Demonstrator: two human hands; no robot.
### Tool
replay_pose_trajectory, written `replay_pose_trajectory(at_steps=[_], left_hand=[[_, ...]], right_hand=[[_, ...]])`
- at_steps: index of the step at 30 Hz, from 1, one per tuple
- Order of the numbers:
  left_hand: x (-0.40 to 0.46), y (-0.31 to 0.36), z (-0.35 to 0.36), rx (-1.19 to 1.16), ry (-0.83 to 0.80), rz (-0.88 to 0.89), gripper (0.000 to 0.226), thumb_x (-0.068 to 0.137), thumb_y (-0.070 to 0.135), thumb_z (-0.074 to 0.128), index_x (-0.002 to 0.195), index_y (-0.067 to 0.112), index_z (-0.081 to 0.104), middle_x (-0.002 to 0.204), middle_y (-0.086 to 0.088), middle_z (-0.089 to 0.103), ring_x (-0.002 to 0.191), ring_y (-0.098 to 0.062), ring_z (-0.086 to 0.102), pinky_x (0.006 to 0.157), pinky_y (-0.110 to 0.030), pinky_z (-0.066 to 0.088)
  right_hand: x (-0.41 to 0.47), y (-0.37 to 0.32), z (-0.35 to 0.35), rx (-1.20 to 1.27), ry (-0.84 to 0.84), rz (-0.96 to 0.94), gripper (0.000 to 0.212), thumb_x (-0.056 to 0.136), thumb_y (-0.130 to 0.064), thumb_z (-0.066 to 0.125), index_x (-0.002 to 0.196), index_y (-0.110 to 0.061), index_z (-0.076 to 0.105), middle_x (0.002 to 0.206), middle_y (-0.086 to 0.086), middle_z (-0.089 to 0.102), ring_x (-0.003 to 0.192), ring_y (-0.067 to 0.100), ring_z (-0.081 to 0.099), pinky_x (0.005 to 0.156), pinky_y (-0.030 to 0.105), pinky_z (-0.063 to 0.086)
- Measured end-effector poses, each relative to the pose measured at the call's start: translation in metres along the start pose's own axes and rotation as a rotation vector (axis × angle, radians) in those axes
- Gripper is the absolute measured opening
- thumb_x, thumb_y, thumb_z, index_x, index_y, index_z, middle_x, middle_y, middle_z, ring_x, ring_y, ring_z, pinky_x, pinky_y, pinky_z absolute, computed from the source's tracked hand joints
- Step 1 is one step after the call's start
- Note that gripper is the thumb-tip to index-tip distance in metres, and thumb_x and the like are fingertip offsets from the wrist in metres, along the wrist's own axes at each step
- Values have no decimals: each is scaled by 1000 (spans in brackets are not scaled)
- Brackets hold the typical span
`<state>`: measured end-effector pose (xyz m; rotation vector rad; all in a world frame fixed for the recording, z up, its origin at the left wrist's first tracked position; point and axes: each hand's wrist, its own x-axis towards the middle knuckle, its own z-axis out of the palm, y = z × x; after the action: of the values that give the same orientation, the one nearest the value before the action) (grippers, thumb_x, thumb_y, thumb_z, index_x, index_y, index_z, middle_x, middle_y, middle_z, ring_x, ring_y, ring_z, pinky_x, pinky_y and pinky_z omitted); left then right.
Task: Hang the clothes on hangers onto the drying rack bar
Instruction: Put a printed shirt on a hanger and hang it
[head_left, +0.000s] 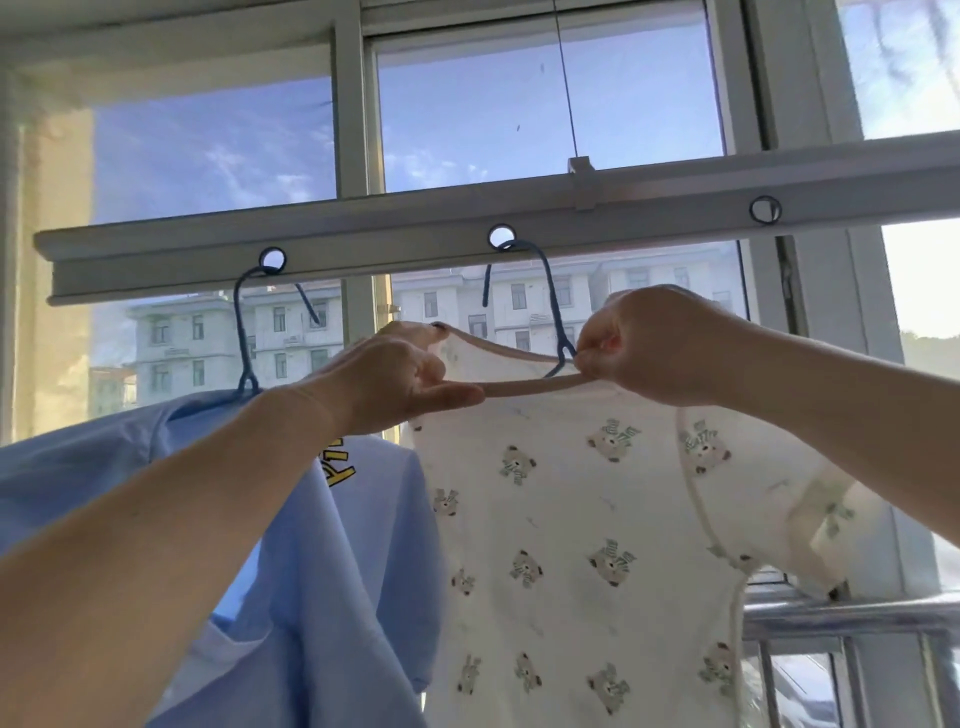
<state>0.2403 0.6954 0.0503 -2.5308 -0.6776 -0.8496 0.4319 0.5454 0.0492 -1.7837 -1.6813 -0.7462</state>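
White cotton top (571, 519), bear print, hangs in front of us on a blue hanger (553, 312) whose hook is already through the middle ring (501, 237) of the rack bar (415, 234). A pale blue shirt (337, 545) hangs to its left from a second hanger (241, 332), hooked in the next ring (272, 260). A third ring (765, 210), further right, holds nothing.

Both our hands are raised at the top's neckline (530, 387). The left hand (400, 384) pinches the left end of the neck band, thumb above and fingers stretched along it. The right hand (649, 348) is curled tight and pinches the band just beside the hanger's neck. The band runs taut between them, roughly level and parallel to the bar (long axis left to right).

Judgement: hooking is done for this garment; what remains is squaring the neckline on the hanger. The hanger's neck lies touching the right hand and well apart from the left, so the right hand is the nearer one for any shift of cloth against wire. Pulling too hard sideways could swing the hook in its ring.
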Motion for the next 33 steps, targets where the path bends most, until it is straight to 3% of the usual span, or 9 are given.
replay_pose_trajectory(at_steps=[3,6,8,11,14,16,19,29,33], left_hand=[[-3,6,2,-38,-3,41,95,53,93,13,62,11,60,127,-9,57,120,-18,48,94,-27,34],[-4,17,3,-234,91,46,86,57,92,18,59,16,59,82,-4,67,78,-14,62,75,-22,50],[-3,26,2,-408,139,10,72,67,85,27,73,24,64,81,1,70,68,-7,63,64,-12,48],[0,36,6,-407,168,-40,35,93,44,41,106,21,63,106,5,65,78,-5,64,68,-12,45],[0,34,19,-327,6,-129,31,94,21,46,124,15,55,127,-1,57,111,-16,56,91,-19,40],[-1,32,30,-305,-153,-148,36,93,20,51,127,12,51,128,-5,57,116,-18,53,101,-28,39],[-1,33,44,-296,-202,-151,33,90,19,55,122,11,57,116,-5,64,107,-18,57,99,-36,43],[5,40,62,-201,38,-181,32,83,19,64,115,12,63,107,-5,67,101,-20,59,94,-36,46],[9,42,61,-255,160,-135,21,84,18,63,103,13,70,99,-3,72,92,-17,64,91,-32,48]], right_hand=[[1,0,0,-66,14,5,20,91,-33,51,88,-24,69,94,-7,66,89,17,58,81,35,48],[0,2,-1,-102,38,11,21,91,-35,50,89,-25,68,94,-8,67,88,16,58,79,35,48],[-1,2,-1,-80,34,14,21,91,-36,51,88,-25,68,91,-8,67,86,16,59,80,36,49],[-1,4,-1,-42,18,20,21,90,-35,52,86,-23,68,88,-6,68,81,16,59,80,39,51],[-1,8,-2,-36,6,41,23,90,-35,52,84,-21,68,86,-4,69,81,18,60,81,42,51],[-2,10,-3,-25,8,46,23,90,-35,52,84,-20,69,86,-4,68,82,19,60,82,43,51],[-4,12,-5,2,12,45,22,90,-33,53,85,-20,70,83,-7,67,82,18,60,83,42,51],[-7,20,-9,129,15,59,20,90,-29,57,89,-16,71,72,-18,57,69,10,58,79,38,52],[-7,22,-10,151,19,53,17,90,-29,57,85,-19,70,68,-13,62,57,10,55,64,30,48]])
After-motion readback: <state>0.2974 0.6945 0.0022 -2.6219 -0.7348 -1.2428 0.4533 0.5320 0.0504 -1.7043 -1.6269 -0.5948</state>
